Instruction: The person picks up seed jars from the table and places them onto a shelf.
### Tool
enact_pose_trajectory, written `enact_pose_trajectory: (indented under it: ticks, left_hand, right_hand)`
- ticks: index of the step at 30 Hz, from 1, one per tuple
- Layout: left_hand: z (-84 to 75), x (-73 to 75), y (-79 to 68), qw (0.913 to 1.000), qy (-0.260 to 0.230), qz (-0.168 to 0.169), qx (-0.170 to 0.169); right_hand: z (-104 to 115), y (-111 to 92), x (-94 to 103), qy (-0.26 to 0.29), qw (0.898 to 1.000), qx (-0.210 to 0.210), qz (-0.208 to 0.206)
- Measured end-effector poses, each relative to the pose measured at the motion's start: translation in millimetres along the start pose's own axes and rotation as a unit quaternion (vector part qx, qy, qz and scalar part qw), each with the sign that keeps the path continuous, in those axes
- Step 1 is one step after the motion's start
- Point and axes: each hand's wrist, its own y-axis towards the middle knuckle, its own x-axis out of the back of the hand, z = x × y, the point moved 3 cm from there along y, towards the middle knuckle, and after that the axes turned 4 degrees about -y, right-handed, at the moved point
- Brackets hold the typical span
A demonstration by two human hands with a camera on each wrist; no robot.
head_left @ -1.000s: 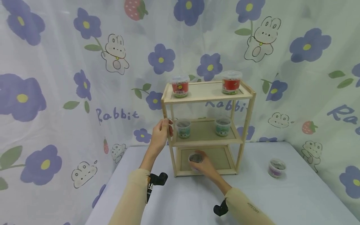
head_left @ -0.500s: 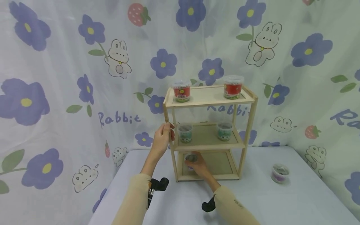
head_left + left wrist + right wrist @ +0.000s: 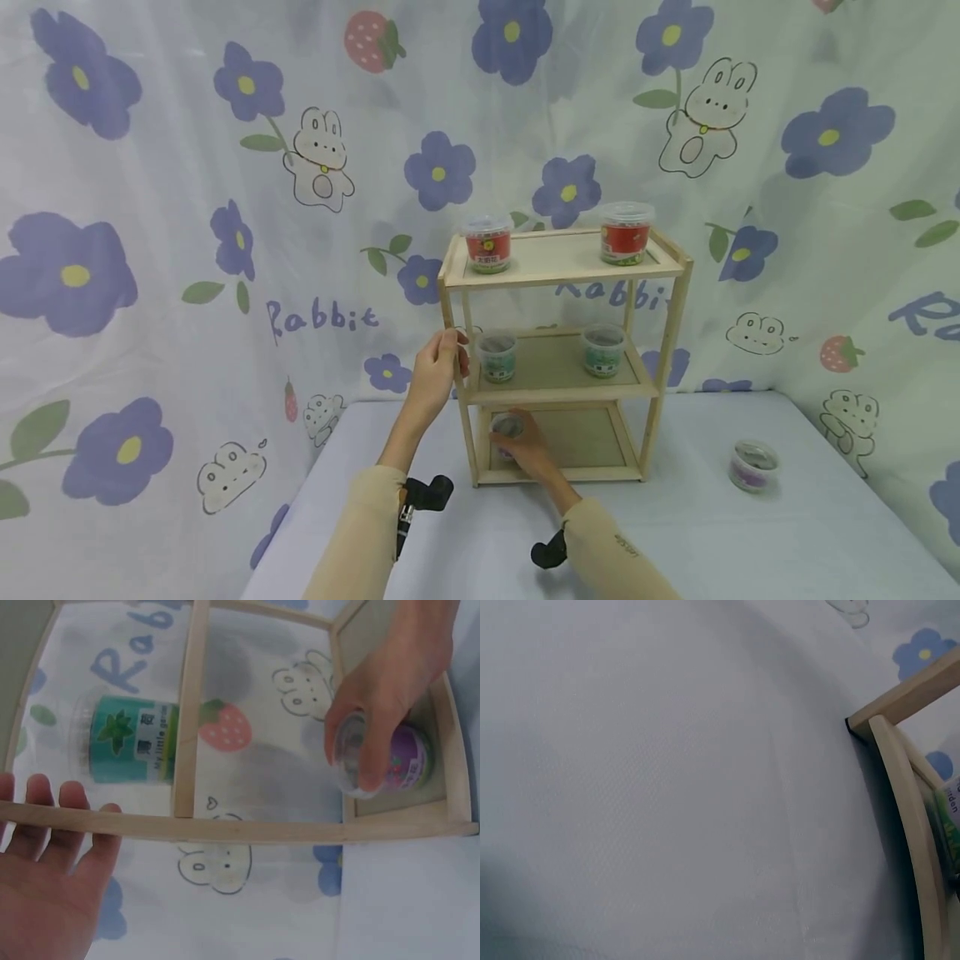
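A small wooden three-tier rack (image 3: 558,252) stands on the table. My left hand (image 3: 437,367) grips its left front post (image 3: 262,831), fingers curled round the wood at middle-shelf height. My right hand (image 3: 531,446) reaches into the bottom tier and holds a clear plastic tub with a purple label (image 3: 407,759). The tub is upright at the left end of the bottom shelf, with thumb and fingers on either side near its lid. In the right wrist view, the right hand is out of sight; a bottom corner of the rack (image 3: 907,817) shows at the right edge.
Two green-labelled tubs, one left (image 3: 498,363) and one right (image 3: 602,358), sit on the middle shelf. On top are two red-labelled tubs, left (image 3: 489,252) and right (image 3: 626,240). Another purple-labelled tub (image 3: 753,468) rests on the white-covered table (image 3: 720,542). A patterned curtain (image 3: 405,100) hangs behind.
My right hand has moved the purple-labelled tub left and further into the bottom tier. My left hand keeps its grip on the post. The head view has tilted slightly up.
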Motion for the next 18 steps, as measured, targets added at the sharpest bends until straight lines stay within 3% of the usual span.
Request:
enact_pose_trajectory:
  ticks: [11,18]
  left_hand:
    - [2.0,-1.3,0.4,1.0000,-0.001,0.000,-0.007]
    - [0.7,0.9,2.0,1.0000,0.004,0.001,-0.004]
  right_hand:
    - [-7.0,-2.0,-4.7,-0.021,1.000,-0.001,-0.005]
    - [-8.5,-1.2,-3.7,0.004,1.000,0.000,-0.010]
